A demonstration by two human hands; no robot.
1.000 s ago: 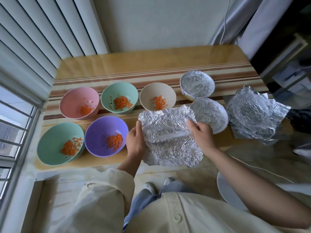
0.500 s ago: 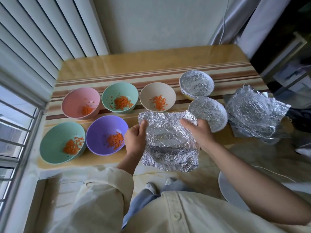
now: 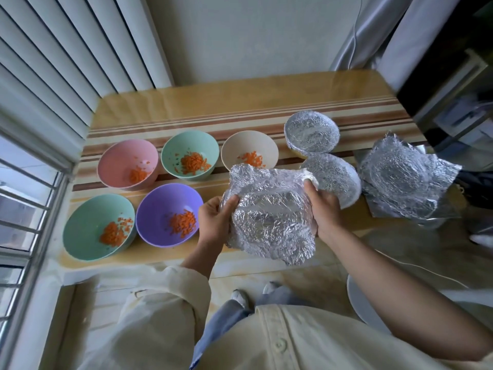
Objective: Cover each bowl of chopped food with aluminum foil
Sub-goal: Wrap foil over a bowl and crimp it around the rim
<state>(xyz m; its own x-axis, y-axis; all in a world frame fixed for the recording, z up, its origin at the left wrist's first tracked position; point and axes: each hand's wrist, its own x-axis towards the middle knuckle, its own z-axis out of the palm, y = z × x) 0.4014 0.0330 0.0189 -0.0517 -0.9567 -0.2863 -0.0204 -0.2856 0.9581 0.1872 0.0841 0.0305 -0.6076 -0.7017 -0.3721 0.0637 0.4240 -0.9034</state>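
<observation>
A pale wall (image 3: 253, 36) is filling the far side of the room, with white blinds (image 3: 66, 62) hanging along the left above a barred window (image 3: 21, 209) and a grey curtain (image 3: 373, 30) falling at the upper right. A glossy tiled floor (image 3: 400, 249) is showing below. The desk (image 3: 226, 102) is standing against the wall, its yellow top shining, with brown stripes running across it.

A crumpled pile of foil (image 3: 405, 180) is lying at its right end. Just left of that, two covered bowls (image 3: 311, 134) are sitting close together. Five open bowls are standing in two rows at the left: pink (image 3: 120, 158), green (image 3: 181, 145) and beige (image 3: 248, 145) behind, a bigger green bowl (image 3: 90, 222) and a purple bowl (image 3: 162, 201) in front, each holding orange chopped food (image 3: 184, 222).

At the near edge, the left hand (image 3: 213, 220) and right hand (image 3: 324, 209) are gripping opposite sides of a foil sheet (image 3: 269, 214), thumbs pressing on top; whether a bowl is sitting under it cannot be told.
</observation>
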